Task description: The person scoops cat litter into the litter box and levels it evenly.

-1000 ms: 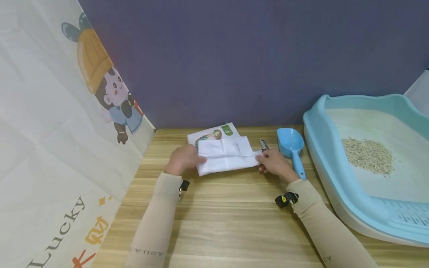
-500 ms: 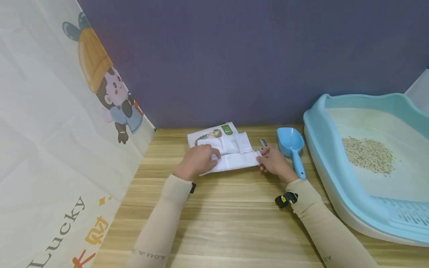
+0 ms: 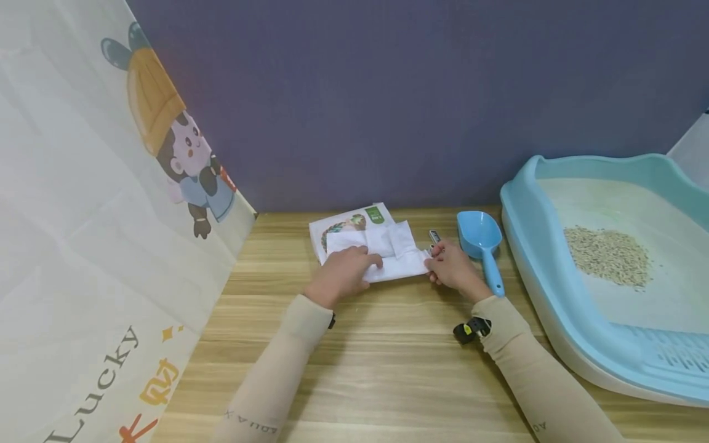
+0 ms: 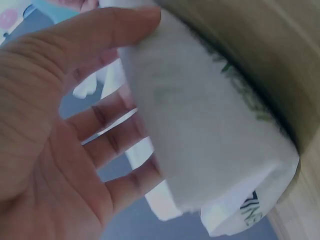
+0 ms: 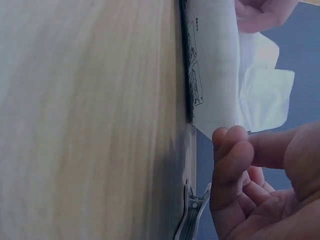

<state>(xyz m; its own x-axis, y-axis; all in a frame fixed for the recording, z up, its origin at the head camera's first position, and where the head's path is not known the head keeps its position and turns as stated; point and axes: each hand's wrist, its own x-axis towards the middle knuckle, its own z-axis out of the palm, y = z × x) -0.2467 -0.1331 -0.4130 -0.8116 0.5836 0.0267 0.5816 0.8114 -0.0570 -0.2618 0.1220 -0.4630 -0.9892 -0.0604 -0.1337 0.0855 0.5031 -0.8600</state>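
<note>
A white printed bag point(image 3: 396, 266) lies flat on the table, its near end folded over. Part of its picture and a green label shows at the back. My left hand point(image 3: 344, 272) rests on the near fold, thumb along the front side and loosely straight fingers point(image 4: 120, 135) on the other side in the left wrist view. At the fold's right end my right hand point(image 3: 453, 266) pinches the bag's corner between thumb and fingertips point(image 5: 232, 137). Just behind that hand lies a small metal clip point(image 3: 435, 237), also visible as a silvery clip point(image 5: 195, 205) in the right wrist view.
A light-blue scoop point(image 3: 479, 237) lies to the right of my right hand. Beyond it stands a blue-and-white litter tray point(image 3: 532, 271) with a pile of pellets point(image 3: 608, 257). A dark wall point(image 3: 415, 104) borders the table point(image 3: 382, 363) behind; a printed sheet point(image 3: 83, 215) hangs at left.
My left hand has slid right along the fold from the bag's left edge toward its middle. My right hand keeps its pinch on the right corner. The upper flap lies slightly lower.
</note>
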